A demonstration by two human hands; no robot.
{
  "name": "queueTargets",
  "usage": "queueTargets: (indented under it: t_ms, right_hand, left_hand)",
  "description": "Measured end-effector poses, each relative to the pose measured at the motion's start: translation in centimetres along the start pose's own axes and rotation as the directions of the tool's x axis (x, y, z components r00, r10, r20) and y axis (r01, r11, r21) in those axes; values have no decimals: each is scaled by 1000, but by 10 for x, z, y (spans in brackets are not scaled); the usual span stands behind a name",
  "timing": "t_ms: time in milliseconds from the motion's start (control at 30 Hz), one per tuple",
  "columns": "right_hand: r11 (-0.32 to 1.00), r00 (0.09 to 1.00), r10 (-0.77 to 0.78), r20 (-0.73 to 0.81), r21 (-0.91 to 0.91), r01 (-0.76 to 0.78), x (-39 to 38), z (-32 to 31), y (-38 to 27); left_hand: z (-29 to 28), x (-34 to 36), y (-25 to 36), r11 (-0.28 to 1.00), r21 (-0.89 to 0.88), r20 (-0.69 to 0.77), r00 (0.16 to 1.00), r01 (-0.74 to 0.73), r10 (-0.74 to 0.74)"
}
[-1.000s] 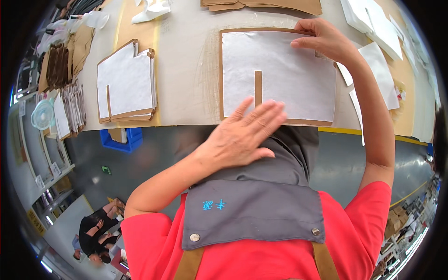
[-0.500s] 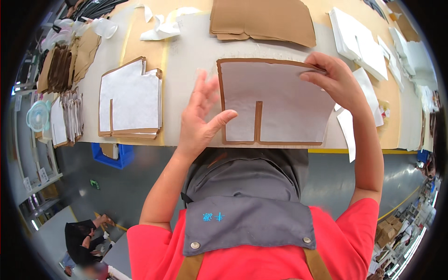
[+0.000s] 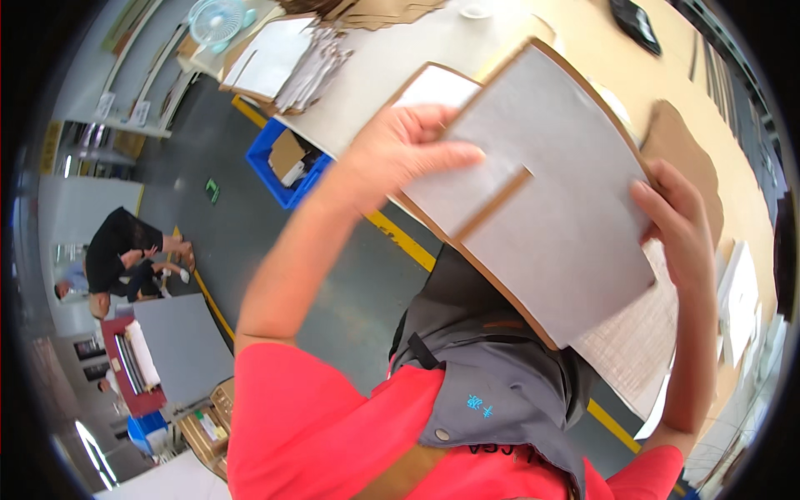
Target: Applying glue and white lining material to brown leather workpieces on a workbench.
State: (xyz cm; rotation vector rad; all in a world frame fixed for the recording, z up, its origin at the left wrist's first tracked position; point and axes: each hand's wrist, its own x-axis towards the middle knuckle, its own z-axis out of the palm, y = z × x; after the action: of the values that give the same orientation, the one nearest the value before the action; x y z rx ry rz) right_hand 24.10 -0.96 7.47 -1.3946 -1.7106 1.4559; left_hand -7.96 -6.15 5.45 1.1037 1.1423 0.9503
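Note:
A brown-edged panel [image 3: 575, 158] with a greyish-white backing and a narrow brown slit slants in front of me, raised off the table. My left hand [image 3: 408, 154] pinches its left edge, thumb on the backing and fingers partly behind it. At the opposite edge, my right hand [image 3: 679, 217] grips the panel between thumb and fingers. A smaller stack of brown-edged white panels [image 3: 435, 85] peeks out behind the held one, mostly covered. Beyond my right hand lies a stack of plain brown sheets [image 3: 687, 150], partly hidden.
Upright white-and-brown pieces [image 3: 321, 71] stand at the table's far left, near a light-blue fan [image 3: 218, 23]. Below the table edge is a blue bin [image 3: 287, 187] with scraps. White pieces [image 3: 737, 292] lie at the right. Another person [image 3: 121, 250] is far off at left.
The panel has come up off the table and tilted. My left hand, open beside it before, now grips its edge. The view has turned toward the left side of the table.

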Motion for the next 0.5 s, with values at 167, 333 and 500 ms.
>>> queueTargets:
  t_ms: [167,333,500]
  right_hand:
    - [998,990,-45,136,47,39,101,68,-9]
    - [982,985,22,171,-187,11,153,93,19]
    - [959,989,46,140,-283,-5,155,99,19]
  left_hand:
    - [-90,10,4,988,126,-169,984,86,-64]
    - [-124,13,-55,862,498,-405,904,93,136]
    - [-107,-24,-85,540,840,-301,785,-50,542]
